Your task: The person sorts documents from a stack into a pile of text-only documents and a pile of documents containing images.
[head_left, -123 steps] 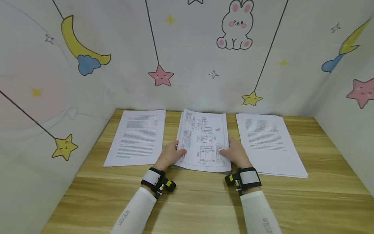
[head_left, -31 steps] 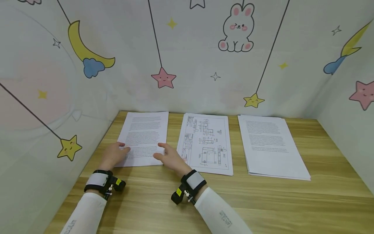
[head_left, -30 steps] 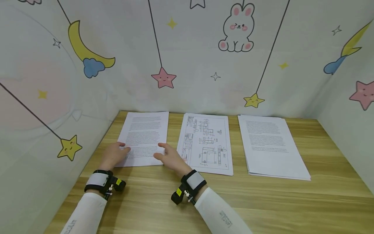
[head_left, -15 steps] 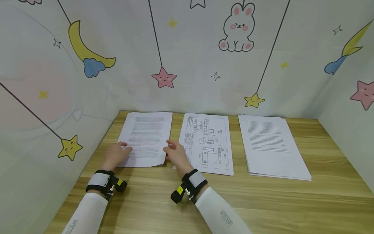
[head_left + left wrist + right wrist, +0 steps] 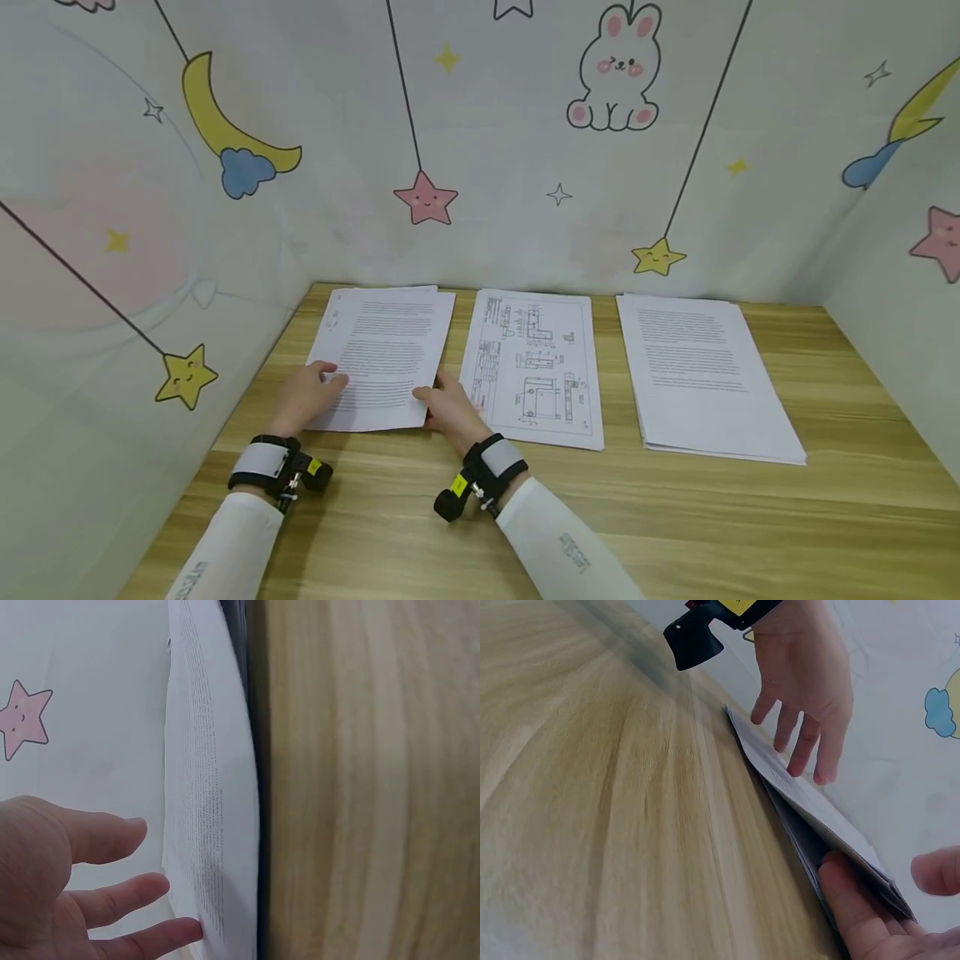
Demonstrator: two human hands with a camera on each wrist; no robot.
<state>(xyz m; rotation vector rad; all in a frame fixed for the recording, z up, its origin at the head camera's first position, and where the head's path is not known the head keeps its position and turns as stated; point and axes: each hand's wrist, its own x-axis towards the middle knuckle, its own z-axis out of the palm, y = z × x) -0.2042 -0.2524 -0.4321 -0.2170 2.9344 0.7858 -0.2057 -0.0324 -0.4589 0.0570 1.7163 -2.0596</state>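
Note:
In the head view, the left pile of paper has printed text sheets on top, shifted right over a lower sheet with small red and dark marks. My right hand grips the text sheets at their near right corner, thumb above. In the right wrist view its fingers are under the raised sheets, and a dark gap shows below. My left hand is at the pile's left edge with thumb and fingers spread. In the left wrist view, one fingertip of it meets the paper.
A stack of technical drawings lies just right of my right hand. Farther right is another stack of text pages. All rest on a wooden table, with a patterned white wall behind.
Before, both hands were on the drawing stack; then they moved to the left pile. My right hand has since lifted the text sheets' edge and shifted them right, uncovering the sheet below.

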